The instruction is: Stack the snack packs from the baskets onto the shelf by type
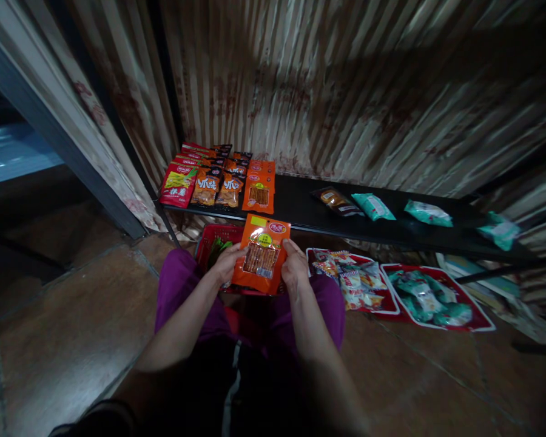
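Note:
Between my two hands is an orange snack packet with a clear window showing brown sticks inside. My left hand grips its left edge and my right hand its right edge, over my lap. Just beyond it, on the black shelf, stand matching orange packets in a row. Left of those are orange-and-black snack packets and red packets, also in rows. A red basket between my knees is partly hidden by the packet and my hands; something green shows in it.
Along the shelf's right part lie a brown packet and several green packets, one at the middle right. On the floor to the right, one red basket holds white-and-orange packets and another holds green ones. A pleated curtain hangs behind.

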The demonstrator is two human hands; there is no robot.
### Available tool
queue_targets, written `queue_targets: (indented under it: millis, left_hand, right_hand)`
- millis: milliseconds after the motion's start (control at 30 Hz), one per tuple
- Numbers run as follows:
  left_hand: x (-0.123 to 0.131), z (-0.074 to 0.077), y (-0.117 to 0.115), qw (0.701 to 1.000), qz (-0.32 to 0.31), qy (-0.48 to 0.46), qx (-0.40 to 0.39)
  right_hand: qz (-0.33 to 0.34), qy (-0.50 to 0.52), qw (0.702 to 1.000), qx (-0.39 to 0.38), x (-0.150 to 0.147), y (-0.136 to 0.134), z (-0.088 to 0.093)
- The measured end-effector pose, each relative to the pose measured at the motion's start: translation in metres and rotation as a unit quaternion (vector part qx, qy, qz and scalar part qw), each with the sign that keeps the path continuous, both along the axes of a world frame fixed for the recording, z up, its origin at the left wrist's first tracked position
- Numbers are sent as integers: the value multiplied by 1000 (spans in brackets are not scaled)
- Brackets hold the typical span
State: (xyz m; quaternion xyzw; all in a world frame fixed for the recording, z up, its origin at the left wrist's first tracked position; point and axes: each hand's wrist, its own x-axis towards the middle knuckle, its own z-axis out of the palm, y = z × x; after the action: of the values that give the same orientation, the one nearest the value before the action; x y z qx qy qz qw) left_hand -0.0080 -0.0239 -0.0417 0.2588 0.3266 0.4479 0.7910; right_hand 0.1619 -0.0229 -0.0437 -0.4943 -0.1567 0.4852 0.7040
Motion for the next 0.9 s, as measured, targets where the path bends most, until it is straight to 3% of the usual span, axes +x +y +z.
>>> queue_targets:
  millis: [133,400,600,767,833,900]
  left_hand:
    - [0,-3,4,999,29,-13,-6]
    - [-5,-8,17,995,97,-11,-13]
    - [-5,-5,18,996,78,-37,-32]
    - [-2,-6,13,995,62,-60,-42]
    - [-1,-6,12,995,62,-60,-40]
    - [1,-4,10,996,60,-58,-39]
  right_hand:
    - [64,5,998,-10,-2,-10,0]
    - [108,7,993,-39,-5,-25,-9]
    - [97,-28,995,-21,-8,-25,-18]
    - [59,-197,978,-14,-11,-22,-29]
    - [49,-301,952,1,-11,-22,-30]
    - [42,-421,906,24,-12,-24,-29]
